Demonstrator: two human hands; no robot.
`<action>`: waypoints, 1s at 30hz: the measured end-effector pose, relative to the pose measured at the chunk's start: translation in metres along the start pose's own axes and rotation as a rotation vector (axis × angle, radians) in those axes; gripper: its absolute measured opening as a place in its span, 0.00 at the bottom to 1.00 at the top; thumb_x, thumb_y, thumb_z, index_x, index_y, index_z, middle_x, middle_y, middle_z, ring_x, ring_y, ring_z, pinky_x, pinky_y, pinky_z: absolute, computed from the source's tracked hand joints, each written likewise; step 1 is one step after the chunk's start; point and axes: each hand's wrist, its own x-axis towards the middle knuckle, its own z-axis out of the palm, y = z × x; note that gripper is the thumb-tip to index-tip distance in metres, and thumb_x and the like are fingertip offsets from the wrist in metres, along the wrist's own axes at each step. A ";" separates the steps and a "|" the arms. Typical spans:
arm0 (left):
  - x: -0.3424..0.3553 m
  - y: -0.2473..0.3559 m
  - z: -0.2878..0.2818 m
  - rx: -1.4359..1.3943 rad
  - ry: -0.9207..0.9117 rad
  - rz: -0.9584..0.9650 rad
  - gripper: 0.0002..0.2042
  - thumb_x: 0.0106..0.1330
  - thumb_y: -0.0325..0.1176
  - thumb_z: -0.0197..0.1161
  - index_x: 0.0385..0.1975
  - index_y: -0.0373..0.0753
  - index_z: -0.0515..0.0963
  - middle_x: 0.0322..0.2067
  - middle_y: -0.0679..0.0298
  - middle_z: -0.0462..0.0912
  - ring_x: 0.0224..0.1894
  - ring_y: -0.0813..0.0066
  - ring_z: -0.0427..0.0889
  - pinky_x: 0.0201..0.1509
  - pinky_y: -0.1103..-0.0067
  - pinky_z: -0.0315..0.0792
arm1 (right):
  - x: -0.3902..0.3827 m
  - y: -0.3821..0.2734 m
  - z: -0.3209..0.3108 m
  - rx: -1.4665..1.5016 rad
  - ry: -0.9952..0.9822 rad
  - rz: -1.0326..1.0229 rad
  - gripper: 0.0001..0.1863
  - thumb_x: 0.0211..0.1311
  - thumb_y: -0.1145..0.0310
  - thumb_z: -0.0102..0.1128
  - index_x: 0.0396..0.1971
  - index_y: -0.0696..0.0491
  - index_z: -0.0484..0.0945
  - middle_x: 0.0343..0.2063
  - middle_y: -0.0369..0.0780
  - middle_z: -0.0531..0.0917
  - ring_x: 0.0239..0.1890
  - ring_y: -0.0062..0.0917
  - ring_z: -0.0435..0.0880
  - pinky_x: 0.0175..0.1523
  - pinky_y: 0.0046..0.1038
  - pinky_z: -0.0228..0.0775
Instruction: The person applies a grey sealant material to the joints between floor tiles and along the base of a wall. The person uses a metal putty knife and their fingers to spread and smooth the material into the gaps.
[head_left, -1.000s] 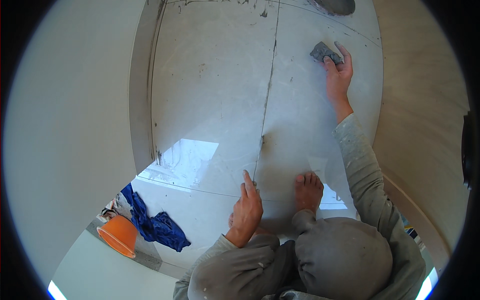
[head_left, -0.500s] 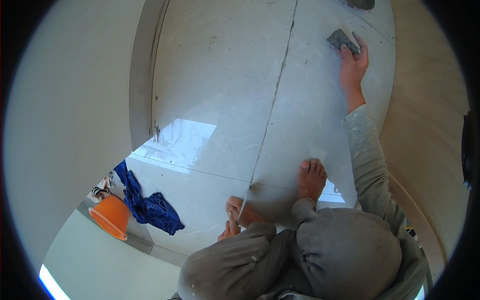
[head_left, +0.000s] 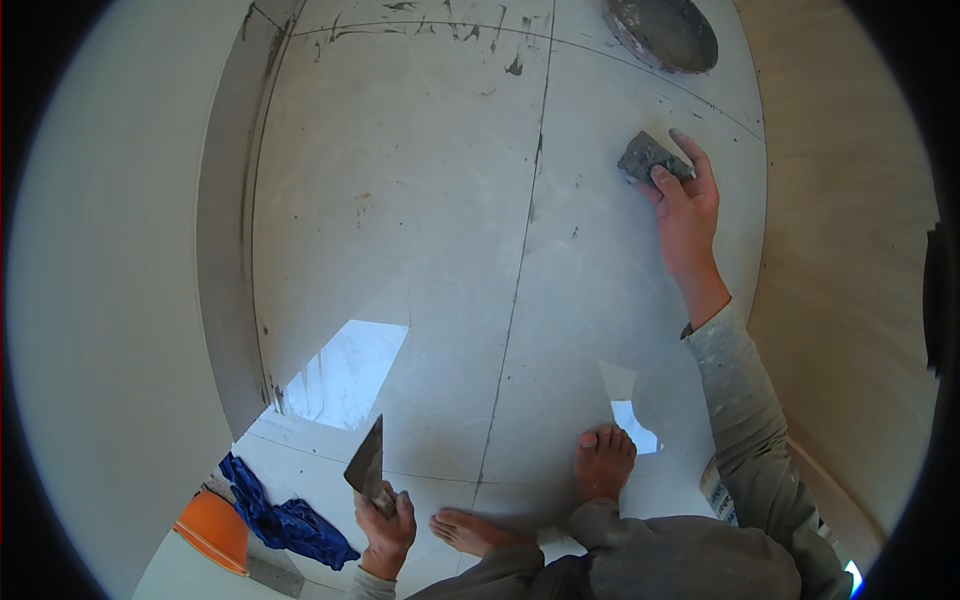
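On the tiled floor [head_left: 400,240], a round basin [head_left: 632,44] lies beyond the right hand [head_left: 690,215]. The left hand [head_left: 388,532] wraps its fingers round a trowel [head_left: 366,462], best kept steady, edge clear of the floor; the right's half-curled fingers and thumb hold a grey block [head_left: 643,156] near the basin, wanting an even grip

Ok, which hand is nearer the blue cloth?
Left. The left hand is just right of the blue cloth; the right hand is much farther away, ahead and right.

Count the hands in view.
2: the left hand at the lower left, holding a trowel; the right hand at the upper right, holding a grey block.
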 end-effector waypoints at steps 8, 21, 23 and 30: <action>0.126 0.043 0.048 -0.171 0.250 0.142 0.30 0.69 0.24 0.62 0.68 0.26 0.57 0.38 0.56 0.75 0.35 0.71 0.73 0.42 0.76 0.72 | 0.052 -0.031 0.051 -0.776 -0.272 -0.415 0.25 0.65 0.82 0.58 0.62 0.57 0.70 0.43 0.49 0.86 0.48 0.35 0.88 0.55 0.33 0.80; 0.163 0.025 0.064 -0.214 0.374 0.237 0.29 0.73 0.32 0.56 0.69 0.27 0.54 0.41 0.60 0.72 0.38 0.78 0.68 0.44 0.82 0.67 | 0.069 -0.024 0.108 -1.430 -0.414 -0.738 0.23 0.59 0.82 0.58 0.56 0.60 0.72 0.31 0.48 0.84 0.40 0.38 0.84 0.43 0.36 0.82; 0.159 0.016 0.064 -0.286 0.422 0.201 0.28 0.73 0.32 0.56 0.67 0.27 0.56 0.40 0.61 0.72 0.37 0.78 0.67 0.42 0.82 0.66 | 0.026 -0.017 0.116 -1.442 -0.482 -0.663 0.24 0.59 0.80 0.59 0.57 0.61 0.73 0.31 0.46 0.84 0.39 0.35 0.84 0.43 0.32 0.82; 0.164 0.016 0.066 -0.232 0.405 0.232 0.28 0.72 0.31 0.56 0.66 0.27 0.55 0.40 0.60 0.71 0.36 0.78 0.67 0.41 0.81 0.66 | -0.113 -0.016 0.093 -1.126 -0.769 -0.401 0.30 0.57 0.81 0.61 0.63 0.59 0.72 0.36 0.45 0.84 0.38 0.35 0.84 0.41 0.33 0.81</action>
